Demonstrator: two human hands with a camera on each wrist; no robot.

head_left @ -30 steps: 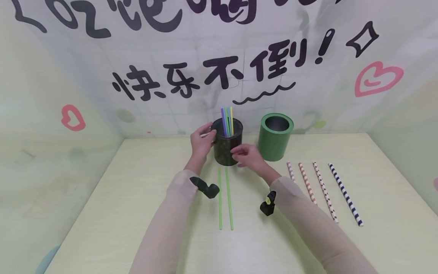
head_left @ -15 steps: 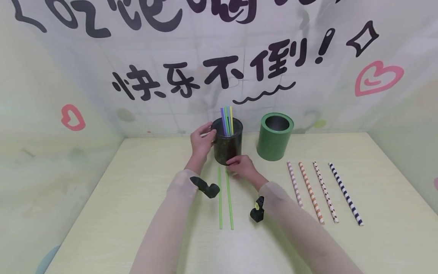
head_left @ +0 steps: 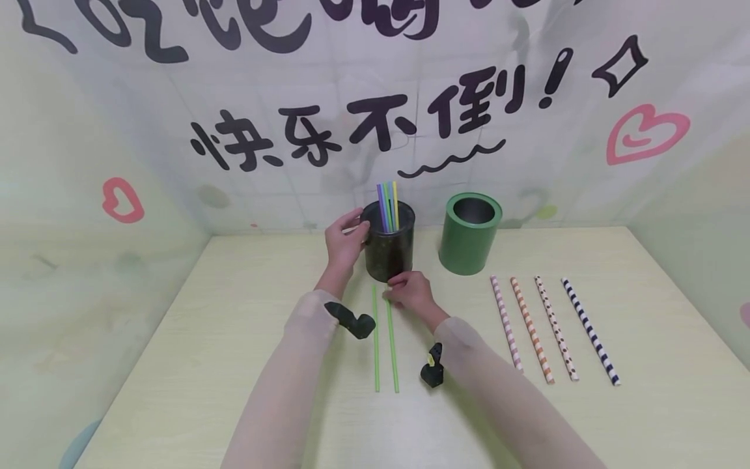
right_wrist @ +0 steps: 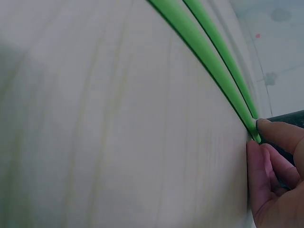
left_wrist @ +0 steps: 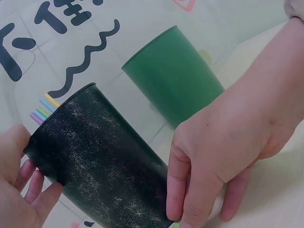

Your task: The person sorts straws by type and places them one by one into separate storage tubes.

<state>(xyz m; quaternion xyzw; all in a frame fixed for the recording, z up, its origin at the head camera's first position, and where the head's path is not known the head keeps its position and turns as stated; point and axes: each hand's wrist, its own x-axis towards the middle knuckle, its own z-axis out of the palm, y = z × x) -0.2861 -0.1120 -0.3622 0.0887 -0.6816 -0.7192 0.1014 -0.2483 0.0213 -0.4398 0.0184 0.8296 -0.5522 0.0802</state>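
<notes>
Left hand (head_left: 344,244) curled round the left side of the dark cup (head_left: 389,242), holding it upright near the back of the table (head_left: 234,365); thumb on the rim, fingers against the wall, as the left wrist view confirms. Inside the cup, several coloured straws (head_left: 388,207) standing upright, purple, blue, green and yellow. Right hand (head_left: 411,293) down on the table just in front of the cup, fingertips (right_wrist: 275,135) pinching the far end of the right one of 2 green straws (head_left: 391,342); straw flat on the table along its whole length, not lifted. Second green straw (head_left: 375,339) lying just beside it on the left, parallel, untouched. Green cup (head_left: 470,233) upright to the right of the dark cup, apart from it, open top showing a grey inside. Further right, 4 patterned paper straws (head_left: 551,329) laid side by side, well apart from both hands. Black wrist cameras (head_left: 351,320) strapped on both sleeves.
</notes>
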